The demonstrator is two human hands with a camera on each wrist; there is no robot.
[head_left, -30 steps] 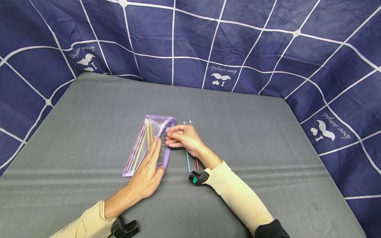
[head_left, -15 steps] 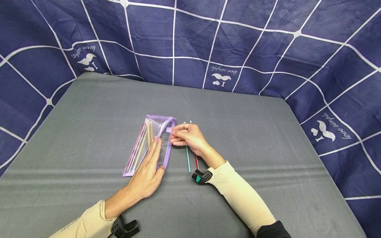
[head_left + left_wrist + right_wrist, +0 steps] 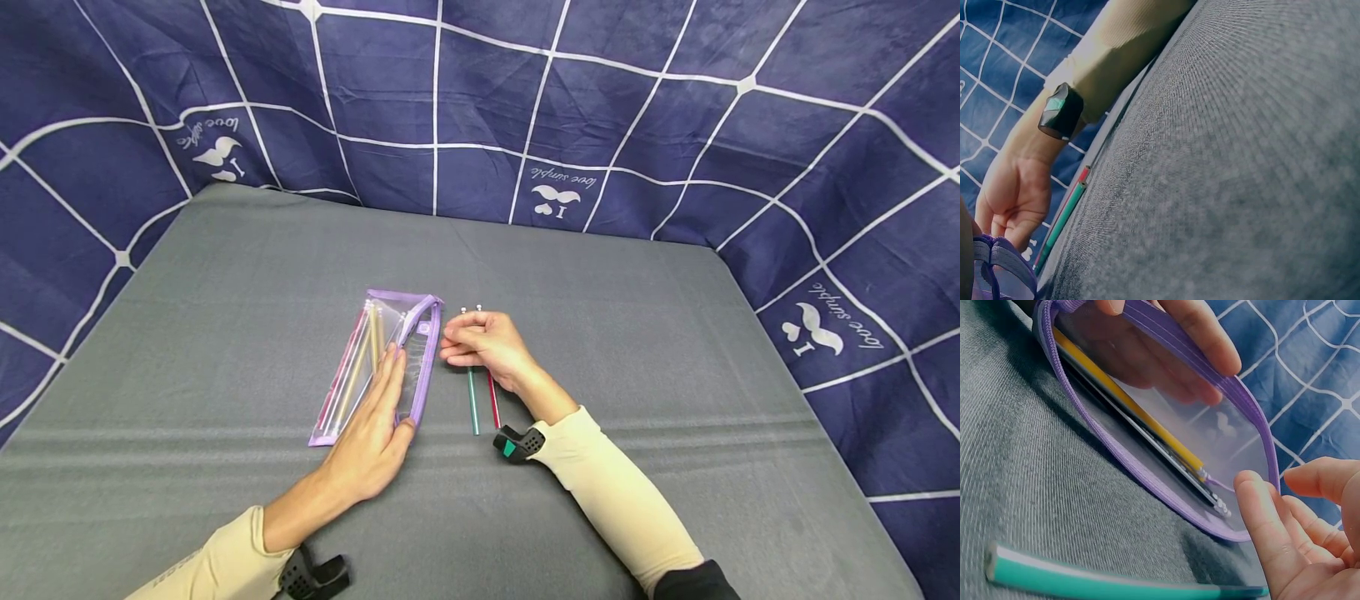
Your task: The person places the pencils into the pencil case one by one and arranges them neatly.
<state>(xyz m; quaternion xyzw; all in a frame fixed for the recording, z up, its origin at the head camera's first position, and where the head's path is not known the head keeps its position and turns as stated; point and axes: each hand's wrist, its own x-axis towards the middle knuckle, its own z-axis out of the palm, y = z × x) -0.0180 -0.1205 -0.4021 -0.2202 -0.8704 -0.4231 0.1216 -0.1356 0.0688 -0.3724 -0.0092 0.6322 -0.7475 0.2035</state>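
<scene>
A clear pencil case (image 3: pixel 351 392) with purple zip edging lies in the middle of the table, its mouth gaping. Inside it are several pencils, among them a yellow pencil (image 3: pixel 1141 415) and a black pencil (image 3: pixel 1147 439). My left hand (image 3: pixel 371 442) rests on the case with straight fingers, its thumb by the near end of the mouth. Just right of the mouth, my right hand (image 3: pixel 491 350) hovers with loosely bent fingers and nothing between them. Partly hidden beneath it, a green pencil (image 3: pixel 472 404) and a red pencil (image 3: pixel 494 404) lie side by side.
A grey cloth covers the table (image 3: pixel 637 350). Along its back and sides hangs a blue curtain (image 3: pixel 480 100) with white grid lines.
My right hand has left the zip edge and moved a little to the right, over the loose pencils. My left hand and the pencil case have stayed in place.
</scene>
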